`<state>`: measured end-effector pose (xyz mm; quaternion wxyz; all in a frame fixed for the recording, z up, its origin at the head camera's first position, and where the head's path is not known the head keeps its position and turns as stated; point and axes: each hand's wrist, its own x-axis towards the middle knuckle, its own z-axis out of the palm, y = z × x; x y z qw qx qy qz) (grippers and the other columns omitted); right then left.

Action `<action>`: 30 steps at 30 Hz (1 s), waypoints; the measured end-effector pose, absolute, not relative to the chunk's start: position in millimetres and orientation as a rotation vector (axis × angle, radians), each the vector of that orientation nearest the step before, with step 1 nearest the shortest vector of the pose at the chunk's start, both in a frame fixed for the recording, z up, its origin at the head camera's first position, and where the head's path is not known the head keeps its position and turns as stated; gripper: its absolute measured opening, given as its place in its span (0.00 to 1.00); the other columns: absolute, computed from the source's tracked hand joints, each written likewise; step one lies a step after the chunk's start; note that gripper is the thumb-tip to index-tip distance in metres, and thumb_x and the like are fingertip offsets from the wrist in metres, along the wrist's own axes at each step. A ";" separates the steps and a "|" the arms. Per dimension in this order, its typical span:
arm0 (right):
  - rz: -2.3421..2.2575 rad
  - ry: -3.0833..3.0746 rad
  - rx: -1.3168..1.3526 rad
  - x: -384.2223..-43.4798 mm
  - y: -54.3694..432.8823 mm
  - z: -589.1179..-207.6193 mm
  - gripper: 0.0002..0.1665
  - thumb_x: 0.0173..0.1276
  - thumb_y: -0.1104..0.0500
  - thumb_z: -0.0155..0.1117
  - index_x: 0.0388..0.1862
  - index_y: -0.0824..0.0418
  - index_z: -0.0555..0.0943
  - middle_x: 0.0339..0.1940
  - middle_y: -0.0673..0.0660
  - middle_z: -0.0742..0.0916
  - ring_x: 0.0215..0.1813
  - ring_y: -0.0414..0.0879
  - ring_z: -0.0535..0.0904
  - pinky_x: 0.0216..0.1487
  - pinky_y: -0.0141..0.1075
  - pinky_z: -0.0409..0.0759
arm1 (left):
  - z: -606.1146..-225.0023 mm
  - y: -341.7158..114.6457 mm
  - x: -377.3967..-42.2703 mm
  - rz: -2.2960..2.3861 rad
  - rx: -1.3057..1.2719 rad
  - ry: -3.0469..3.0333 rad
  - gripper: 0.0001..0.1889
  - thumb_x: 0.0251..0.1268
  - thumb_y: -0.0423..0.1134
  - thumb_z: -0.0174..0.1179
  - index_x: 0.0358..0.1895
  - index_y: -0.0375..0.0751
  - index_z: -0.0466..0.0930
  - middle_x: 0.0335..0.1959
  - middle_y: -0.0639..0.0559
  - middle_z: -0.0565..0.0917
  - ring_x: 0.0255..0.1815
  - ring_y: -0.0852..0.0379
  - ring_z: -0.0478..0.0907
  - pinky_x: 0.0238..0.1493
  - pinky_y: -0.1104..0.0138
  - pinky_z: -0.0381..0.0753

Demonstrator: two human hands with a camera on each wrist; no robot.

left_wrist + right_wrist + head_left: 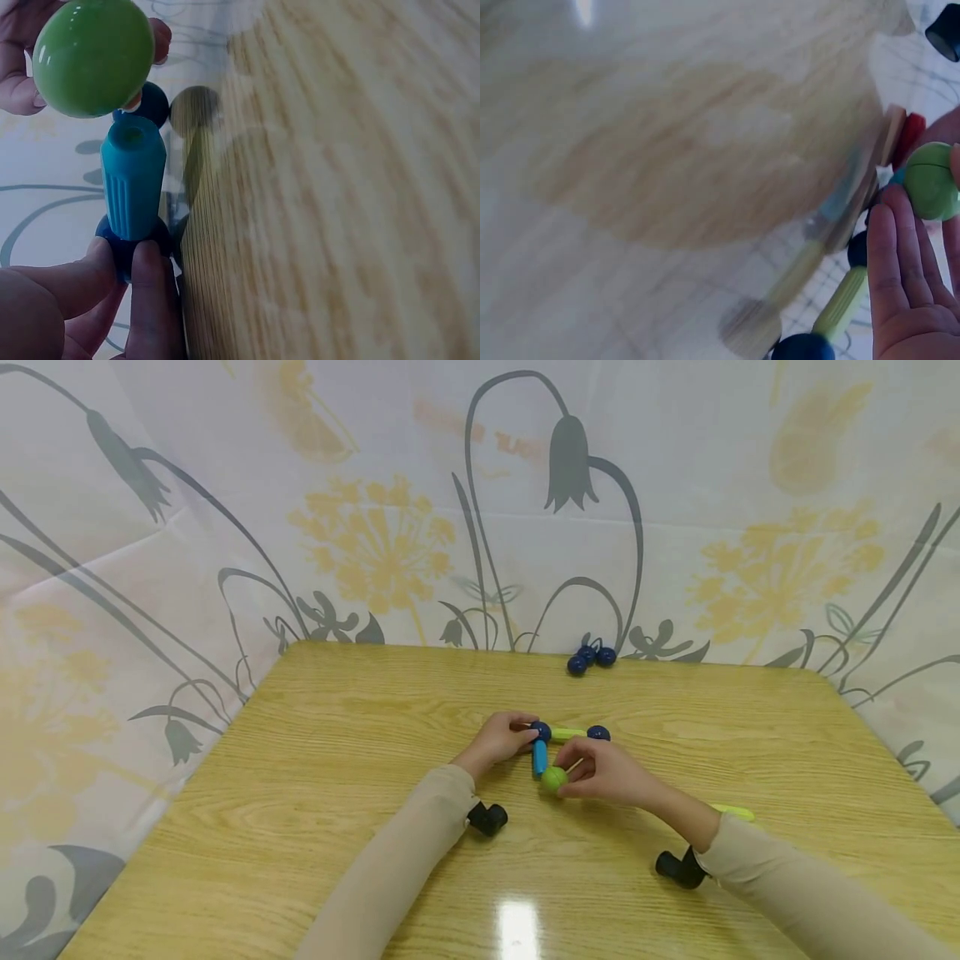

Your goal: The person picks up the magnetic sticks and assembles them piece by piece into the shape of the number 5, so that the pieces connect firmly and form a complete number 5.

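My left hand (501, 739) pinches a dark blue ball (541, 729) between thumb and fingers. From that ball a blue rod (540, 760) points toward me, its hollow free end showing in the left wrist view. A yellow-green rod (570, 735) runs right from the same ball to a second dark blue ball (598, 732). Thumb and fingertips of my right hand (607, 772) hold a green ball (554, 779) close to the blue rod's free end. In the right wrist view a red piece (910, 139) shows beyond the green ball (931, 184).
Several dark blue balls (587, 655) lie together at the table's back edge, against a flower-patterned cloth (420, 460). On the right, a yellow rod (733, 812) lies partly behind my right forearm. Black wrist devices (487, 819) sit under both sleeves, over the wooden table (360, 710).
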<state>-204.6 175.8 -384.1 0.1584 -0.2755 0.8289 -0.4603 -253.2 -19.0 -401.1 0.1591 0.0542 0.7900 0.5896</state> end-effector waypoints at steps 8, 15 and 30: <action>-1.276 2.389 -0.802 -201.7 165.4 -388.8 0.16 0.55 0.64 0.71 0.40 0.65 0.76 0.38 0.57 0.81 0.38 0.47 0.82 0.39 0.33 0.80 | -402.2 -18.1 -253.5 1.701 0.168 2.240 0.16 0.68 0.30 0.53 0.58 0.31 0.74 0.53 0.37 0.75 0.47 0.50 0.78 0.43 0.68 0.79; -1.315 2.369 -0.921 -200.5 164.5 -390.7 0.13 0.56 0.66 0.69 0.39 0.66 0.76 0.36 0.55 0.82 0.36 0.46 0.83 0.37 0.35 0.81 | -402.2 -17.6 -252.4 1.677 0.180 2.262 0.16 0.68 0.30 0.53 0.57 0.31 0.74 0.52 0.37 0.76 0.47 0.49 0.78 0.43 0.68 0.79; -1.282 2.471 -0.809 -197.5 194.4 -370.3 0.15 0.61 0.66 0.66 0.44 0.71 0.76 0.41 0.65 0.82 0.41 0.49 0.81 0.41 0.33 0.80 | -401.3 -18.3 -252.4 1.679 0.155 2.267 0.16 0.68 0.30 0.53 0.58 0.32 0.74 0.53 0.38 0.75 0.48 0.50 0.78 0.43 0.69 0.79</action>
